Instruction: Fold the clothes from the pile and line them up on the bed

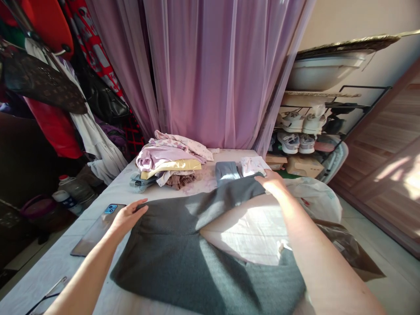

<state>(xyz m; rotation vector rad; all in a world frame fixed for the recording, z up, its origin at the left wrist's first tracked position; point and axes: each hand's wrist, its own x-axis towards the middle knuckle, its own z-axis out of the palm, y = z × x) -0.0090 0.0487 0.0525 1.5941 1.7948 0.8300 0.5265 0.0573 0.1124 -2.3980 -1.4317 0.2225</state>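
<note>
A pair of dark grey trousers [170,258] lies spread over the bed-like surface in front of me. One leg stretches to the far right and the other lies across the near side. My left hand [129,214] is closed at the far left edge of the trousers, thumb and forefinger close together on the cloth. At the far end of the upper leg, my right hand [271,180] grips the fabric, partly lifting it. A folded grey garment [226,170] and a folded white patterned one [252,165] sit just beyond that hand.
Beyond my left hand stands a pile of clothes [170,159]. A phone [98,229] and glasses [47,295] lie at the left. Purple curtains [210,74] hang behind. A shoe rack [354,106], a plastic bag [315,197] and a brown package [351,249] are on the right.
</note>
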